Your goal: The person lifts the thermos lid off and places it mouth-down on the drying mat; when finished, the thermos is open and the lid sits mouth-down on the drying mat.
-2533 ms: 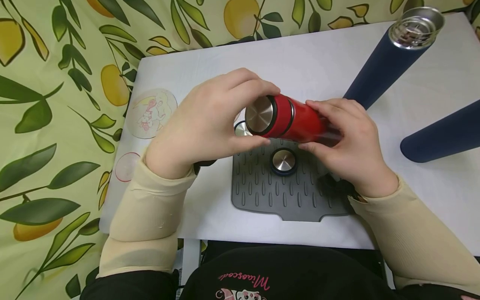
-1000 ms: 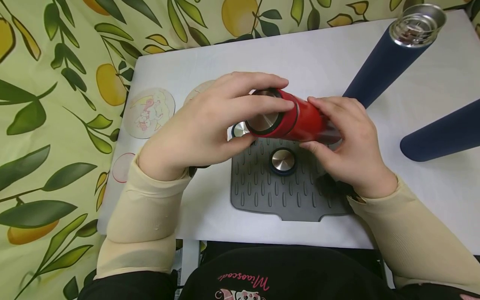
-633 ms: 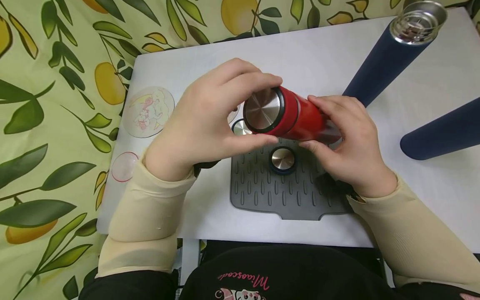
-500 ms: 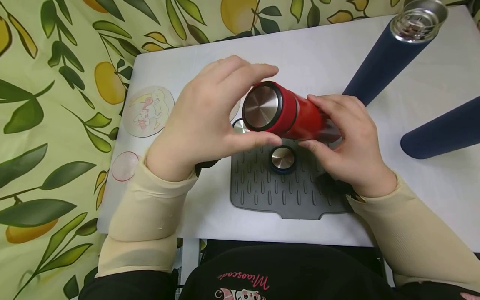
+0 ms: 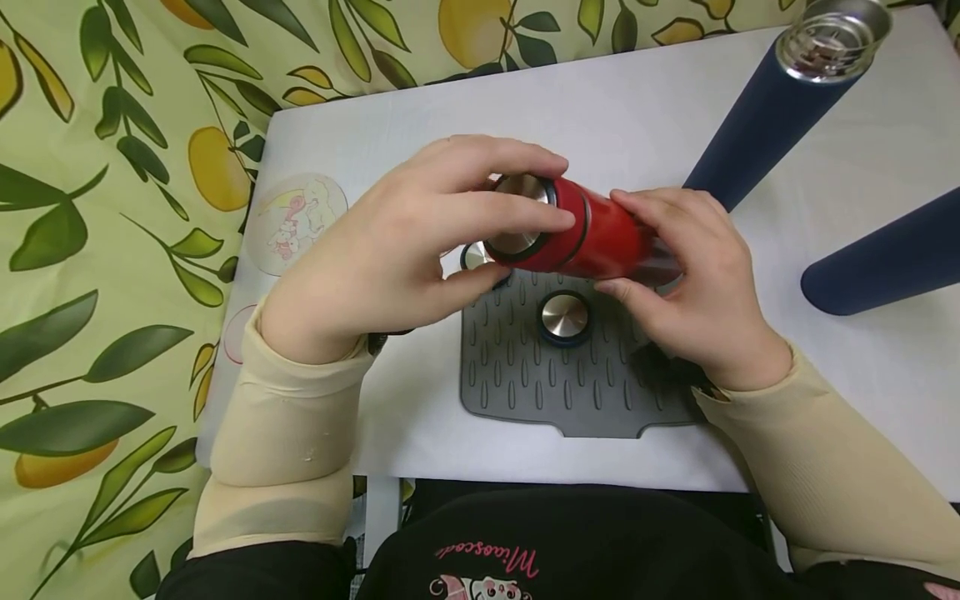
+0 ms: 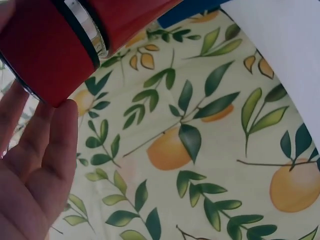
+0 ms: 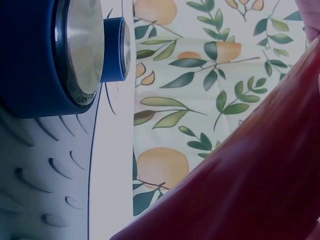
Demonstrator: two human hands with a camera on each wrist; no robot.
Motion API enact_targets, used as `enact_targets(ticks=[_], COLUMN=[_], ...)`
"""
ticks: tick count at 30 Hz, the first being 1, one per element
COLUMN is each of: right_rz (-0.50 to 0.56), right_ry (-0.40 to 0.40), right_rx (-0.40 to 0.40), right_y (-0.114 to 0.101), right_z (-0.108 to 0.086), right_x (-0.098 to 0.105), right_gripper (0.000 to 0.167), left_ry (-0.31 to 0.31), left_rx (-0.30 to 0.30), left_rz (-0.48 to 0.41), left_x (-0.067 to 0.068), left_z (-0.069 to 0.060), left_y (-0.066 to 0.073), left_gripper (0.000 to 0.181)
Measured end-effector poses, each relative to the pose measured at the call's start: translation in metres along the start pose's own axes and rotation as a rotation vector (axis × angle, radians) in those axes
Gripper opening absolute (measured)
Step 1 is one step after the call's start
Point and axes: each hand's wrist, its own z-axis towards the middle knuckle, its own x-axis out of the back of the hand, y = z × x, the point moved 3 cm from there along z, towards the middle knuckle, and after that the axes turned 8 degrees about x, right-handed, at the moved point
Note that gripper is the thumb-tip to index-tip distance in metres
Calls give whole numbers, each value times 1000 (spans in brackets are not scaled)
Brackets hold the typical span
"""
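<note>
A red thermos bottle (image 5: 617,237) is held tilted above the grey mat, with its lid (image 5: 564,229) toward the left. My right hand (image 5: 705,279) grips the lower body, thumb in front and fingers behind. Curled around the lid, my left hand (image 5: 397,242) covers part of its brushed-metal top. In the left wrist view, a silver neck band (image 6: 90,20) shows between the red lid (image 6: 42,47) and the body. Fingertips (image 6: 64,112) touch the lid's rim there. The right wrist view has the red body (image 7: 250,165) slanting across its right side.
Two dark blue lids with metal tops, one central (image 5: 565,317) and one partly hidden (image 5: 477,255), sit on the ribbed grey mat (image 5: 517,392). An uncapped blue bottle (image 5: 772,117) stands at the back right; another blue bottle (image 5: 892,250) is nearer. Round coasters (image 5: 296,223) lie left.
My left fingers opened away from the lid about half a second ago, and now they wrap over it again, with the hand turned and lower. The right hand keeps its grip on the thermos.
</note>
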Motion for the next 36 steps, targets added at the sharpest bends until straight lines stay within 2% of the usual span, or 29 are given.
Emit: enact_targets(ticks=[5, 10, 14, 18, 23, 27, 31, 36], right_rz=[4, 0, 3, 22, 63, 107, 174, 185], right_ry=[-9, 0, 24, 79, 165, 232, 285, 276], right_rx=[20, 16, 9, -22, -90, -171, -244, -292], right_y=[-3, -5, -5, -2, 0, 2, 4, 12], right_z=[1, 2, 3, 4, 6, 8, 12, 22], right_x=[-2, -2, -1, 1, 5, 7, 7, 7], right_gripper=[77, 76, 74, 73, 74, 74, 73, 70], left_ry=[44, 123, 203, 242, 187, 143, 98, 2], left_rx=[46, 119, 188, 202, 185, 205, 257, 354], left_rz=[-19, -26, -68, -103, -75, -66, -44, -6], left_x=[1, 4, 7, 7, 1, -11, -25, -44], left_z=[0, -3, -10, -21, -38, -51, -64, -82], left_y=[-3, -5, -5, -5, -8, -9, -12, -13], left_gripper=[43, 52, 52, 52, 53, 53, 52, 51])
